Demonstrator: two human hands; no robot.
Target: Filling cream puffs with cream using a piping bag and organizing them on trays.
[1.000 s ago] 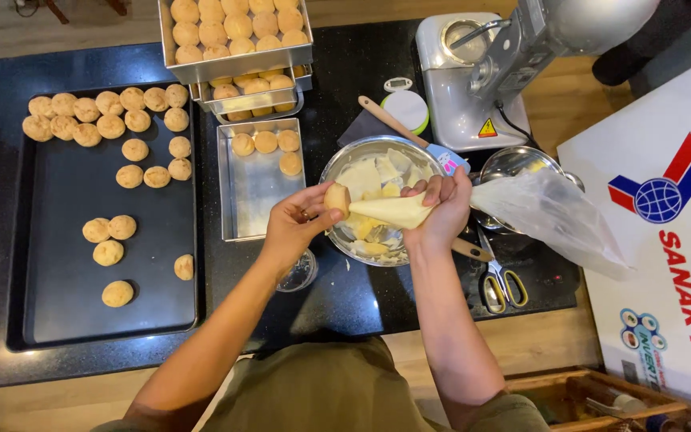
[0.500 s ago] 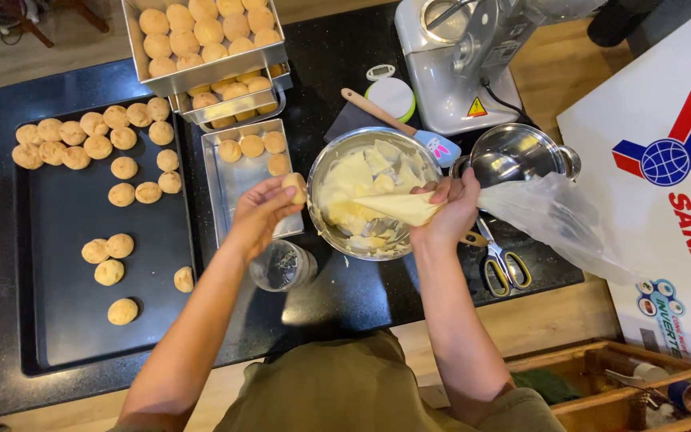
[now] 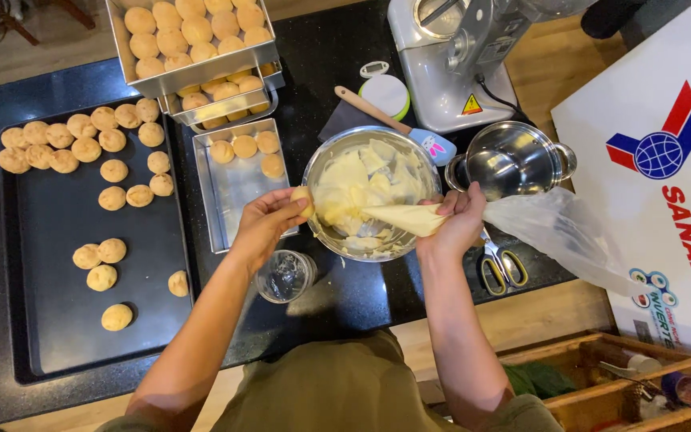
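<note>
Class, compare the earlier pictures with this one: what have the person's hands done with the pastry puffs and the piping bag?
The left hand went to the steel tray and returned holding a puff at the piping bag tip. The right hand keeps its grip on the bag over the cream bowl.

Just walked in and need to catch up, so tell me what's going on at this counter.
A person is working over a metal bowl of cream. The left hand holds a small round puff at the bowl's rim, while the right hand grips a cream-filled piping bag with its tip pointing toward the puff. More puffs lie on a dark tray and in a steel pan to the left.
</note>
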